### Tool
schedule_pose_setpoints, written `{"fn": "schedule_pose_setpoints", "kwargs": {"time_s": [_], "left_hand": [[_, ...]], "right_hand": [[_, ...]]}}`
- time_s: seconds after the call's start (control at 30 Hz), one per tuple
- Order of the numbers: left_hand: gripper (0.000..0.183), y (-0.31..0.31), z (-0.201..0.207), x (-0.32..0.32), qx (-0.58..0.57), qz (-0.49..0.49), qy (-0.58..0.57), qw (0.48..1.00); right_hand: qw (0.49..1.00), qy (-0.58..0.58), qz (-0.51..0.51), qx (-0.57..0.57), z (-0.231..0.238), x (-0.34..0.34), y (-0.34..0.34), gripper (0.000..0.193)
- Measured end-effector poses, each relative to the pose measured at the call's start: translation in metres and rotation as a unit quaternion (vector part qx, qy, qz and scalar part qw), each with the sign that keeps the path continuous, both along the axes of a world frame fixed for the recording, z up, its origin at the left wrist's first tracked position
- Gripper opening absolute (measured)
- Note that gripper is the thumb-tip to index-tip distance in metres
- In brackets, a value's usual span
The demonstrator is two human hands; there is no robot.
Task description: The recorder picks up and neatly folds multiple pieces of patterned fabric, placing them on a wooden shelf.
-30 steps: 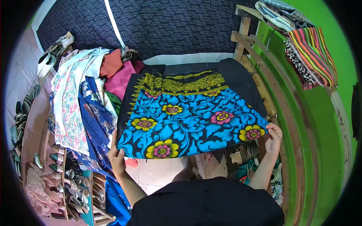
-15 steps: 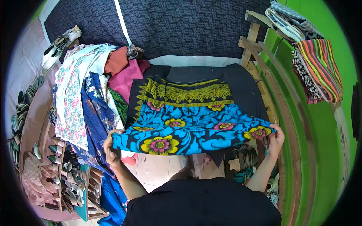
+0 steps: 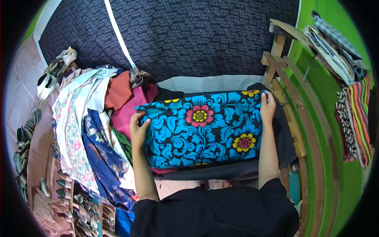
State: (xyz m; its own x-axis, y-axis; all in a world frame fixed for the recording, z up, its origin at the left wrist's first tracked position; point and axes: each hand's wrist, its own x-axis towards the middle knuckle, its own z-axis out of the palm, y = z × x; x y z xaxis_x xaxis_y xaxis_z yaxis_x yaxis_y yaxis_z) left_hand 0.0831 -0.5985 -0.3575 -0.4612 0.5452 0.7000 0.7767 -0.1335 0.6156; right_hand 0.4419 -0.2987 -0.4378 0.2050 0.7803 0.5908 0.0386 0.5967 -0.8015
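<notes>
A black cloth with blue leaf scrolls and pink and yellow flowers (image 3: 169,136) is doubled over in front of me, its blue side facing up. My left hand (image 3: 139,127) pinches its far left corner between thumb and fingers. At the far right corner, my right hand (image 3: 267,103) is closed on the same cloth. Beneath it spreads a plain black cloth (image 3: 282,146), showing along the right and near sides. The yellow patterned border of the flowered cloth is hidden under the fold.
Left of the black cloth lies a heap of garments: white floral (image 3: 71,130), navy floral (image 3: 103,150), orange (image 3: 118,91) and pink (image 3: 132,106). Shoes (image 3: 85,217) stand on racks at lower left. A wooden frame (image 3: 304,114) runs along the right, with folded striped cloths (image 3: 357,114) hanging beyond.
Both hands have moved away from me, carrying the near edge of the flowered cloth over to the far side. The yellow border is now covered. The view has shifted slightly.
</notes>
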Motion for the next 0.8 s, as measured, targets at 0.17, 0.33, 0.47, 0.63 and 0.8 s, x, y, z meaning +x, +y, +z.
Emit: {"fn": "schedule_pose_setpoints", "kwargs": {"time_s": [0.17, 0.33, 0.47, 0.63, 0.8], "left_hand": [[0.034, 0.041, -0.054, -0.044, -0.068, 0.083, -0.001, 0.994], [0.041, 0.056, -0.032, -0.001, -0.103, 0.208, 0.067, 0.970], [0.040, 0.082, 0.005, 0.022, -0.146, 0.132, 0.296, 0.935], [0.048, 0.148, -0.039, 0.047, -0.240, -0.095, 0.393, 0.883], [0.059, 0.173, -0.123, -0.006, -0.348, -0.125, 0.378, 0.849]], "right_hand": [[0.990, -0.109, 0.006, -0.088, -0.039, -0.049, 0.034, 0.024], [0.902, -0.365, -0.071, -0.218, -0.077, -0.069, 0.037, 0.035], [0.942, -0.307, -0.136, 0.006, -0.023, -0.090, 0.016, 0.037], [0.879, -0.459, 0.071, 0.108, -0.021, -0.141, -0.034, 0.044], [0.790, -0.604, 0.070, -0.073, -0.073, -0.119, -0.022, 0.056]]}}
